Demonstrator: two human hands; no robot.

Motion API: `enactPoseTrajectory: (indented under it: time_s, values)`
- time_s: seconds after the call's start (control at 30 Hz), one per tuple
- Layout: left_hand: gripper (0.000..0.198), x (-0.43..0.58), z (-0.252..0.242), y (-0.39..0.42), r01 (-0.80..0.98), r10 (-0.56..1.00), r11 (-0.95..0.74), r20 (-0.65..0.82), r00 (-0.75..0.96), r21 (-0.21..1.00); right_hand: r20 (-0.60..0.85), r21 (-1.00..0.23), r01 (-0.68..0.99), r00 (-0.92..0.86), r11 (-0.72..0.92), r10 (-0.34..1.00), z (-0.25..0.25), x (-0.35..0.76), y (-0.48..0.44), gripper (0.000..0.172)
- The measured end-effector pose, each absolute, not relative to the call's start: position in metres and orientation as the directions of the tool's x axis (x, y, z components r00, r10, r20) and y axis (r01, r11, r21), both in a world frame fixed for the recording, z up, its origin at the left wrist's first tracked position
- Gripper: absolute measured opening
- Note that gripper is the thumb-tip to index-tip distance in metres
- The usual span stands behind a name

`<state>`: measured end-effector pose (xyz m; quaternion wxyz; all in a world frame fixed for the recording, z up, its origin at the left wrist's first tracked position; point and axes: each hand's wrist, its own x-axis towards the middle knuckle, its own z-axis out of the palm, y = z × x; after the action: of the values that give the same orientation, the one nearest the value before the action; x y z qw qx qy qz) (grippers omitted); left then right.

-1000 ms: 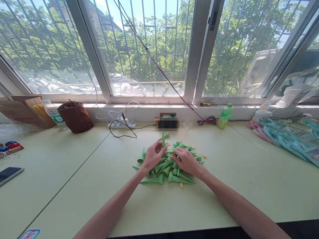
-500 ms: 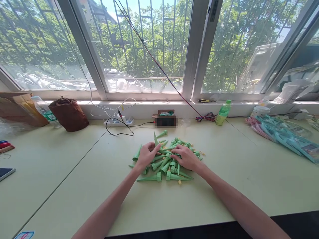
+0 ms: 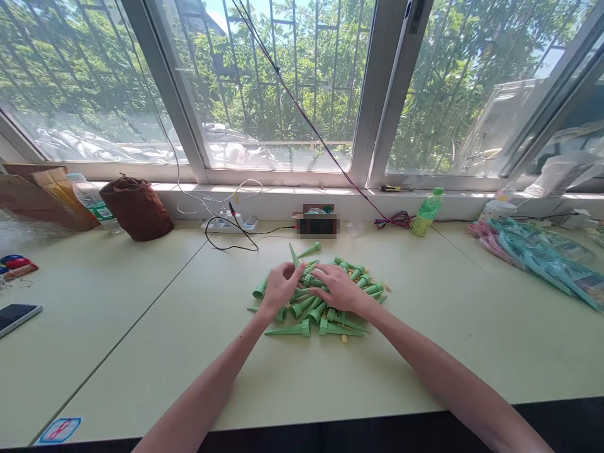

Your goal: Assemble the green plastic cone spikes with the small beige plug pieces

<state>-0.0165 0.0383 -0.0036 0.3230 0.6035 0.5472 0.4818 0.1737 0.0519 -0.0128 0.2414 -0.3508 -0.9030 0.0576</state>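
A pile of green plastic cones (image 3: 325,308) with collared ends lies in the middle of the pale table (image 3: 141,327), with small yellow bits among them. My left hand (image 3: 278,288) rests on the pile's left side, fingers curled round one upright green cone (image 3: 294,257). My right hand (image 3: 337,288) lies on the pile's middle, fingers bent down into the cones. What its fingertips hold is hidden. The two hands nearly touch.
Along the window sill stand a brown pouch (image 3: 136,207), a water bottle (image 3: 92,201), a cardboard box (image 3: 38,198), a power strip (image 3: 229,223) with cables, a small box (image 3: 317,221) and a green bottle (image 3: 427,212). Teal packets (image 3: 538,258) lie right; a phone (image 3: 16,316) left.
My right hand has slid left across the pile toward my left hand. The left hand keeps the upright cone. The view has shifted slightly.
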Motion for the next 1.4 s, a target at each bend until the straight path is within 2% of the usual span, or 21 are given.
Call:
enactPoseTrajectory:
  time_s: [0.13,0.27,0.37,0.6,0.9,1.2,1.4]
  values:
    - [0.046,-0.018,-0.004,0.038,0.346,0.961,-0.207,0.256,-0.101,0.915,0.335,-0.294,0.563,-0.696,0.772,0.635,-0.017,0.166,0.058,0.043]
    - [0.044,-0.015,-0.001,0.034,0.365,0.952,-0.232,0.287,-0.103,0.902,0.357,-0.33,0.52,-0.704,0.788,0.614,-0.021,0.178,0.06,0.035]
    - [0.042,-0.007,0.003,0.027,0.363,0.948,-0.248,0.302,-0.101,0.898,0.357,-0.342,0.546,-0.677,0.765,0.644,-0.023,0.189,0.061,0.03]
    - [0.038,0.025,-0.01,0.009,0.213,0.967,-0.251,0.237,0.088,0.944,0.357,-0.354,0.602,-0.621,0.716,0.698,-0.021,0.204,0.066,0.022]
    - [0.035,0.018,-0.016,0.017,0.449,0.968,-0.24,0.246,0.047,0.861,0.313,-0.351,0.68,-0.563,0.644,0.765,-0.017,0.213,0.068,0.021]
    - [0.035,0.008,-0.015,0.022,0.42,0.973,-0.181,0.224,-0.056,0.889,0.351,-0.291,0.723,-0.528,0.626,0.773,-0.018,0.212,0.062,0.021]
    - [0.03,0.008,-0.012,0.021,0.514,0.956,-0.185,0.274,-0.103,0.838,0.387,-0.303,0.616,-0.619,0.728,0.684,-0.017,0.204,0.046,0.025]
